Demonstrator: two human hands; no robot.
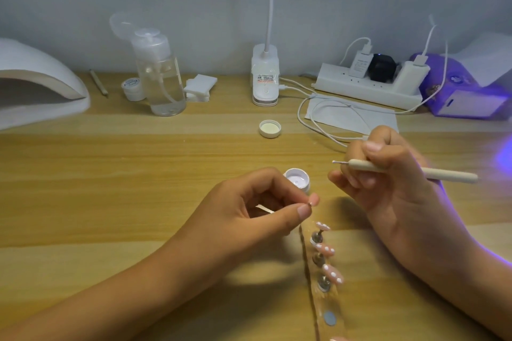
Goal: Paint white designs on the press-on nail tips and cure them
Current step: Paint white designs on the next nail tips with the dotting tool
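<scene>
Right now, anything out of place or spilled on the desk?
No spill visible. A lid lies upturned, apart from the open paint pot; the pump bottle has its cap flipped open.

No text can be read for certain. The jar (132, 86) beside the bottle (163, 77) bears a round lid label with dark script, too blurred to make out. The lamp base (264, 77) carries a sticker with lines of red and black print, illegible. The white charger (360, 63) plugged into the power strip (360, 90) shows rows of fine grey print, too small to read. The purple lamp (457, 83) has a pale mark on top, unclear
</scene>
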